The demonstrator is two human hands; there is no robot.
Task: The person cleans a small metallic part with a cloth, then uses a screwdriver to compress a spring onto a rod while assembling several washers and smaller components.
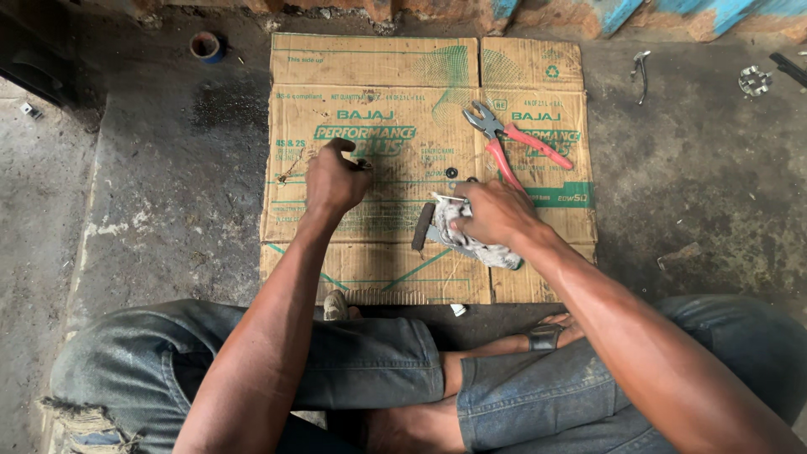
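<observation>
Down on the flattened cardboard sheet, the person sits cross-legged with both hands at work. The left hand is closed, pinching a small dark part between thumb and fingertips just above the cardboard. The right hand is closed over a grey-white rag, pressing it onto a dark flat metal piece whose long axis runs near to far, tilted a little rightward at the far end. That piece lies between the two hands, touching the rag and close under the right hand, so the right hand is much the nearer; the left hand sits to its left and slightly farther away. A small black washer lies on the cardboard just beyond the right hand. Red-handled pliers lie far-right of it, jaws pointing far-left, handles trailing toward the right.

The cardboard is a brown opened carton with green printed lettering, a green band at the right and a recycling mark at the far right corner. On the concrete floor, a blue tape roll lies at the far left, and small metal parts at the far right.
</observation>
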